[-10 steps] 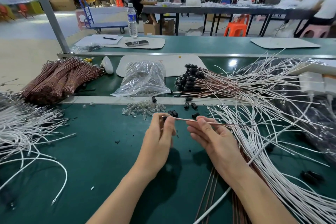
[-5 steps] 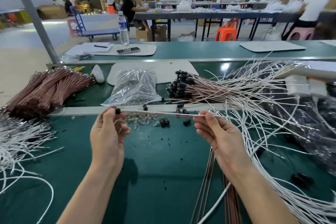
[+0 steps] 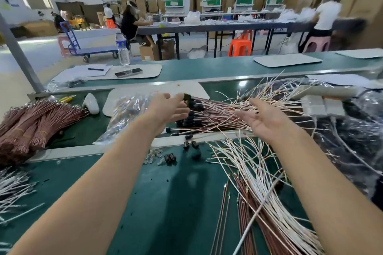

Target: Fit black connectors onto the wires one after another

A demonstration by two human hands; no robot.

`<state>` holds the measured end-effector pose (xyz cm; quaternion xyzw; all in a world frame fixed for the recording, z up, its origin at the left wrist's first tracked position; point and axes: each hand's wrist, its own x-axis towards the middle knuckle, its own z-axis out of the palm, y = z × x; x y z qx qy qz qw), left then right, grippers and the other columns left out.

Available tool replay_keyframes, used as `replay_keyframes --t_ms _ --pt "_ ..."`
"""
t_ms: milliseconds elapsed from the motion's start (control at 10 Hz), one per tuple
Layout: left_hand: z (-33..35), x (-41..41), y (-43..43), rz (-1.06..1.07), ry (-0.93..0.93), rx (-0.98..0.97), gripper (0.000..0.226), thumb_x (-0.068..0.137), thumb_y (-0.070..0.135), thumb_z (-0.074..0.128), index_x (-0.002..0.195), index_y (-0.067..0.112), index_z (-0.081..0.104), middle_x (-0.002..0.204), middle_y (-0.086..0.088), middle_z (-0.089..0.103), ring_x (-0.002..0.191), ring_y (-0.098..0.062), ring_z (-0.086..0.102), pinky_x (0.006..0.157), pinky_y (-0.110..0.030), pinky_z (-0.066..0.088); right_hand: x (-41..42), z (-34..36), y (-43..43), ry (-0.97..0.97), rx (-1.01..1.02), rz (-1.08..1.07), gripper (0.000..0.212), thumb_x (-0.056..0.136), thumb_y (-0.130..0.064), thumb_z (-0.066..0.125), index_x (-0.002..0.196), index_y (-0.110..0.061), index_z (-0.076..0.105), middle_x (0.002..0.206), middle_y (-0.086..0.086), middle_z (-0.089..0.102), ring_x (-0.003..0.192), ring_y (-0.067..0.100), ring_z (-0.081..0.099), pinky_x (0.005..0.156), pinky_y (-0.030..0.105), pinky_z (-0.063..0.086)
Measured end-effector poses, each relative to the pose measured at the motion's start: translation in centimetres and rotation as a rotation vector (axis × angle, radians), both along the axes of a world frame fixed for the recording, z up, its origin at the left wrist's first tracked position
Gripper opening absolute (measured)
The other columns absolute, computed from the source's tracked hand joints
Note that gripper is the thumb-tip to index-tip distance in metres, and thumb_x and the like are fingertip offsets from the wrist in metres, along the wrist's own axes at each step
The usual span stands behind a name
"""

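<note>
Some connectors (image 3: 196,107) hidden behind left hand (image 3: 167,109) | right hand (image 3: 263,120) covers wires (image 3: 217,114)

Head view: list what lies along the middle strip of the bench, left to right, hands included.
Bundled brown wires → white plastic piece → clear plastic bag → left hand → connector-tipped wires → right hand → white blocks.

A: Viewpoint?
B: A single wide-angle head view, worn at the person's eye level, facing forward and down across the green bench (image 3: 165,203).
A: Proximity?
B: Close. The left hand (image 3: 167,109) and right hand (image 3: 263,119) occupy mid-frame, and the far tables (image 3: 207,25) recede toward the top edge.
</note>
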<state>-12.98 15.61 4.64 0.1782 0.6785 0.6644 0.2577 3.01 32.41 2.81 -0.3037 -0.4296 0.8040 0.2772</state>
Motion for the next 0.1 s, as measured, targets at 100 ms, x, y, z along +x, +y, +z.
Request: replay_keyframes --t_ms 100 --pt "-1.26 0.49 -1.33 0.029 0.108 0.001 0.051 0.104 0.023 0.053 0.150 0.008 0.037 0.106 -0.011 0.073 0.091 -0.023 0.073 0.073 -0.030 0.063 3.61 -1.92 -2.66 0.051 0.049 0.042 0.035 0.101 -0.016 0.055 0.134 -0.004 0.054 0.112 0.029 0.069 0.098 0.027 0.073 0.077 0.029 0.062"
